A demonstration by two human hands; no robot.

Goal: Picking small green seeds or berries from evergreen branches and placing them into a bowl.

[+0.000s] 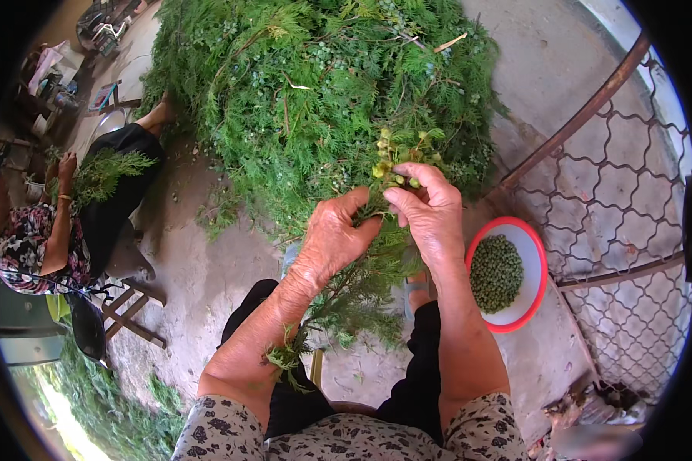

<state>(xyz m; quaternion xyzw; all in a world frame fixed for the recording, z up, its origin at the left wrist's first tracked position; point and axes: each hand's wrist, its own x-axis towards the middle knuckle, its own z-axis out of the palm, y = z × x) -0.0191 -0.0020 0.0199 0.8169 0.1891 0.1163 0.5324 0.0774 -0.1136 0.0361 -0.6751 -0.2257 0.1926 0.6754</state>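
Observation:
My left hand (343, 225) grips a leafy conifer branch (346, 294), which hangs down between my legs. Close beside it, my right hand (427, 201) has its thumb and fingers around small green cones (406, 181) at the branch's upper end. Yellowish cones (383, 168) stick out just past those fingertips. Beyond both hands rises a big heap of cut green branches (300, 104), dotted with pale bluish cones. To the right of my right forearm stands a white basin with a red rim (543, 276), holding a pile of picked green cones (496, 274).
A metal-framed wire mesh panel (605, 173) runs along the right side. At left a seated person (40, 248) holds a sprig (106, 178), near a wooden folding stool (132, 311). More cut branches (109, 397) lie at lower left. Debris (600, 409) lies at lower right.

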